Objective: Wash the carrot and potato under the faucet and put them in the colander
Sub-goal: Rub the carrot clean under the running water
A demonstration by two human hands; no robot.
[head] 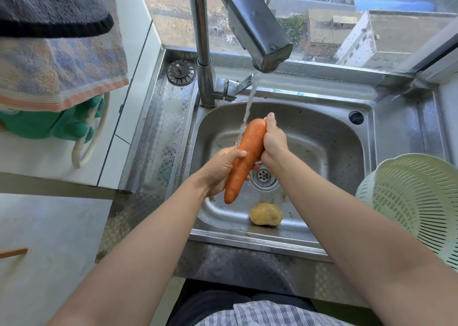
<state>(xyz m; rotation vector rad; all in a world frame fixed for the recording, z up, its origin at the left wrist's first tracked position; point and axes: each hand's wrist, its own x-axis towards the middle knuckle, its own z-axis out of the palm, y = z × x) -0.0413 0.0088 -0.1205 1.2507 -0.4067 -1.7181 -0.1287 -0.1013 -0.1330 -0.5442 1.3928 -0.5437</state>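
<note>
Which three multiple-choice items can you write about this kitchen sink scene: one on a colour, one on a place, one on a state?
1. What colour is the slotted plastic colander?
A. pale green
B. red
C. black

2. Where does the round yellow-brown potato lie?
A. in the colander
B. on the floor of the steel sink, near its front wall
C. on the window ledge

3. In what state is the grey metal faucet?
A. shut off and dry
B. running onto the long orange carrot
C. covered by a towel

Answers:
1 A: its slotted wall is pale green.
2 B: the potato rests in the basin, nearer the person than the drain.
3 B: a stream falls on the carrot, which the left hand and the right hand both hold.
</note>
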